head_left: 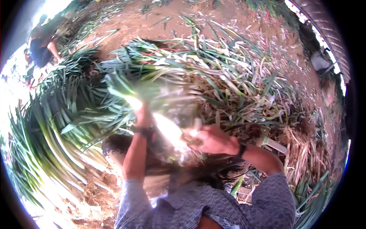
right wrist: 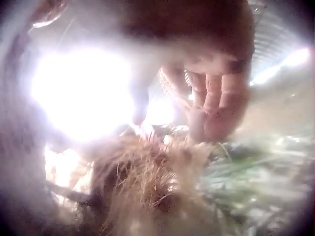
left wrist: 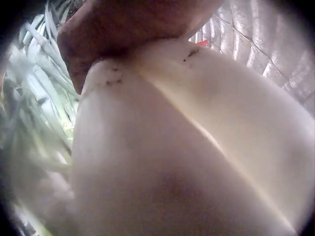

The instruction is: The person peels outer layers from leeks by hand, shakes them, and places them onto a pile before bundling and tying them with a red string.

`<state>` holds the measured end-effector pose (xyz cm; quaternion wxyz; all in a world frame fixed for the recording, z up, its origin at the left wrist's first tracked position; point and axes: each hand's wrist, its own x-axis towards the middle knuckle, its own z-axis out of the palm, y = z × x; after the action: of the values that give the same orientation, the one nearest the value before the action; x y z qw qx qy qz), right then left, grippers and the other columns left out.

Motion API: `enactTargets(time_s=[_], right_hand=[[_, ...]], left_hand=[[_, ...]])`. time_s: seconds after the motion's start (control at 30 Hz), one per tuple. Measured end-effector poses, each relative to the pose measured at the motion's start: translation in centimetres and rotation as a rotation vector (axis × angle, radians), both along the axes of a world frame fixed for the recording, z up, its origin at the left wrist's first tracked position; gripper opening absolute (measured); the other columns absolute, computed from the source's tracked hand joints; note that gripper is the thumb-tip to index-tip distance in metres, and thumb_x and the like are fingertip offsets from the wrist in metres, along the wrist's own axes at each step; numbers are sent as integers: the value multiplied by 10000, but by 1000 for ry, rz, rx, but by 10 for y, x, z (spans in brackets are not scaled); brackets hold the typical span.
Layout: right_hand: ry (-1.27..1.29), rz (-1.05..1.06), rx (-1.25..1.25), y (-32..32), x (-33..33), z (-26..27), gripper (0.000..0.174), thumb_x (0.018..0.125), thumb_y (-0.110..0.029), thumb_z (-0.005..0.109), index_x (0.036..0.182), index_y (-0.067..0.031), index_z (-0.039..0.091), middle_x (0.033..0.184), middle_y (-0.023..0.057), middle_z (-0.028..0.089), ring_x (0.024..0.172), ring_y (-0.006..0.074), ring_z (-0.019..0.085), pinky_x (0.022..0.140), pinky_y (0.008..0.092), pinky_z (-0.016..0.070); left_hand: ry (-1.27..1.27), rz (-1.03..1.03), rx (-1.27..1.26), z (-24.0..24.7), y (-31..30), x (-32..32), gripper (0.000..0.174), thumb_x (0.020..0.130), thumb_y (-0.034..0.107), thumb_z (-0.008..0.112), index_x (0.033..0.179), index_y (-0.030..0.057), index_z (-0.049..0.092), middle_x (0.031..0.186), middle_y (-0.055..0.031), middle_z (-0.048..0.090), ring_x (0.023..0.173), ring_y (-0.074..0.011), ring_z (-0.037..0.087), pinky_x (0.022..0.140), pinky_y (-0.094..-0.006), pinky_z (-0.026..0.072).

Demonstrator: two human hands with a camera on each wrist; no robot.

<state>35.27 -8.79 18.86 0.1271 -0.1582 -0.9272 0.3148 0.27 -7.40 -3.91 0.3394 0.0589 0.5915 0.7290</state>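
Observation:
In the head view my left hand [head_left: 143,116] grips a bundle of leeks, green leaves [head_left: 120,86] at upper left and white stalks [head_left: 167,129] slanting down to the right. Pale stalks [left wrist: 197,142] fill much of the left wrist view below my left hand [left wrist: 133,29]. My right hand [head_left: 217,140] is beside the bundle's root end [head_left: 191,140]. In the right wrist view, bent fingers [right wrist: 219,105] of my right hand are just above the brown roots [right wrist: 147,182]; glare and blur hide whether they hold anything.
Long leeks [head_left: 57,141] lie piled at left. Ahead, more leeks and loose trimmed leaves [head_left: 236,78] cover the brown soil [head_left: 133,21]. Root ends [head_left: 305,156] are stacked at right. Another person [head_left: 41,47] bends over the leaves at upper left.

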Motion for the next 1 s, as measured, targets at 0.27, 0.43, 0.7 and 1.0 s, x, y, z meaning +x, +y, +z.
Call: enactTargets(time_s=[0.27,0.43,0.7,1.0], right_hand=[[-479,613,-670,-19,7,72,116,924,-115,677,919,-4,711,872,116,703,832,181,681,741,346,519],[-64,-90,-809,48,-9,25,747,888,-382,720,1467,-56,379,1413,161,502,1239,288,548,984,406,485],[650,-107,-1603,10,-173,4,534,937,-334,677,1336,-27,501,1170,119,636,1060,261,620,923,396,510],[762,-234,-1270,-61,-175,58,570,912,-228,699,1397,-26,475,1290,121,589,1139,288,611,1001,433,471]], left_hand=[[192,-306,-120,122,-62,9,321,952,274,608,1056,-30,613,926,-65,596,798,-142,517,673,-331,429],[234,-525,59,153,-75,-2,579,955,294,631,1256,-69,294,1216,-267,608,1137,-288,614,971,-357,501],[746,-801,222,250,-172,46,510,938,360,560,1274,1,422,1058,-155,655,921,-226,672,693,-311,587],[403,-632,290,195,-309,111,763,889,460,644,1452,35,354,1084,-109,633,912,-212,658,801,-343,583]])
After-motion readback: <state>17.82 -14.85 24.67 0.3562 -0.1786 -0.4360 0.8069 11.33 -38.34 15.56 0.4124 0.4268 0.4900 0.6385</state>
